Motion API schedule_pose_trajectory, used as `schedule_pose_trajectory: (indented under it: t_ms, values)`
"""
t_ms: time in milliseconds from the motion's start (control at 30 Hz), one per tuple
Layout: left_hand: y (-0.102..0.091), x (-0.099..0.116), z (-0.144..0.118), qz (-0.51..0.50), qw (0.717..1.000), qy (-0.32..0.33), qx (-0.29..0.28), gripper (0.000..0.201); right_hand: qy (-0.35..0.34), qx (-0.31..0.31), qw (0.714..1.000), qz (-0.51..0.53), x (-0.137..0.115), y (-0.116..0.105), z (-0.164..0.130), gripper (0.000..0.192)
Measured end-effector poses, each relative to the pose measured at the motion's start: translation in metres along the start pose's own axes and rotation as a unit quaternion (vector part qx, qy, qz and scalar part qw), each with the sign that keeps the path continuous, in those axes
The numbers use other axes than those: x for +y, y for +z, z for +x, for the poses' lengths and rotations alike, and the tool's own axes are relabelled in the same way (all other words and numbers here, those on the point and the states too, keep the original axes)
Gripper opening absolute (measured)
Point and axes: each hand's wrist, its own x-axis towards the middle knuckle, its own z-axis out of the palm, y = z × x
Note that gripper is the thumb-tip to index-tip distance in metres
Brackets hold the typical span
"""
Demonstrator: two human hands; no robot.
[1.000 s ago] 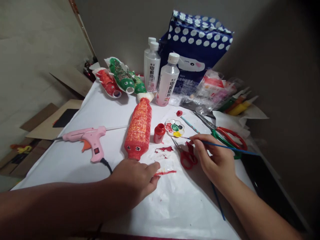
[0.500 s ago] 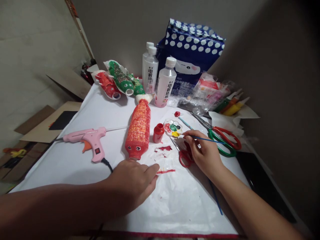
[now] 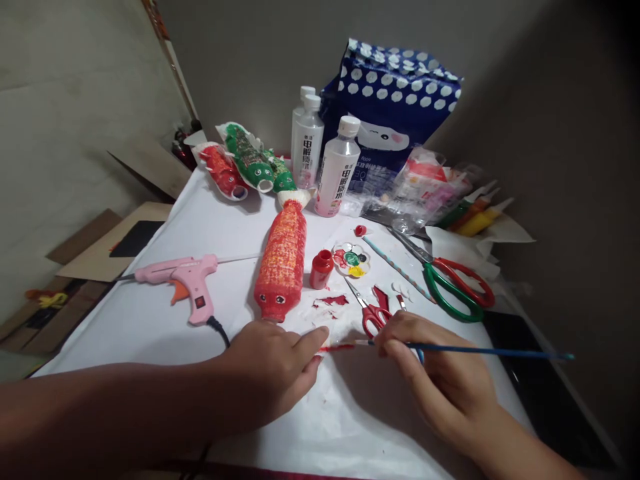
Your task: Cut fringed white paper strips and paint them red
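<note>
My right hand (image 3: 440,367) is closed around a thin blue paintbrush (image 3: 480,349), its tip pointing left beside a red-edged white piece (image 3: 337,347). My left hand (image 3: 280,363) is closed at the near end of that piece, which its fingers mostly hide. Just beyond my left hand lies a red-and-orange painted bottle fish (image 3: 281,257) with stuck-on eyes, its mouth end towards me. To the right are an open red paint jar (image 3: 321,270) and a flower-shaped palette (image 3: 351,259) with several colours. Small red-handled scissors (image 3: 373,319) lie near my right fingers.
A pink glue gun (image 3: 187,280) lies left. Painted fish (image 3: 250,160), drink bottles (image 3: 337,170) and a blue bag (image 3: 395,107) stand behind. Large scissors (image 3: 453,290), a patterned stick (image 3: 397,267) and a dark flat object (image 3: 545,393) are right. Red paint smears (image 3: 333,301) mark the white cover.
My right hand has moved the paintbrush from the palette's yellow paint down towards me, to beside the red-edged piece. My left hand stays in place. The view has shifted slightly.
</note>
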Motion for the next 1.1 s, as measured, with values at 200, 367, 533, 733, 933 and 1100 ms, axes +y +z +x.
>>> schedule_pose_trajectory:
  t_ms: [200,367,533,733,933,1100]
  values:
    - [0.007,-0.001,0.0,-0.001,1.0,0.0,0.019,0.018,-0.023,-0.036,0.999,-0.004,0.001,0.007,-0.001,0.022]
    - [0.008,0.0,-0.001,0.004,1.0,-0.022,0.01,0.014,-0.047,-0.058,0.997,-0.007,0.005,0.011,-0.003,0.022]
    - [0.009,0.001,-0.002,-0.009,0.999,-0.037,0.009,0.014,-0.047,-0.054,0.997,-0.017,0.007,0.013,-0.006,0.02]
    - [0.011,0.002,-0.002,-0.006,0.999,-0.046,0.014,0.015,-0.038,-0.053,0.998,-0.021,0.008,0.015,-0.008,0.02]
    - [0.01,0.001,0.001,-0.011,0.999,-0.037,0.016,0.013,-0.048,-0.04,0.998,-0.023,0.006,0.016,-0.005,0.02]
    - [0.011,-0.001,0.001,-0.018,0.999,-0.041,-0.004,0.014,-0.041,-0.041,0.998,-0.037,0.005,0.017,-0.005,0.016]
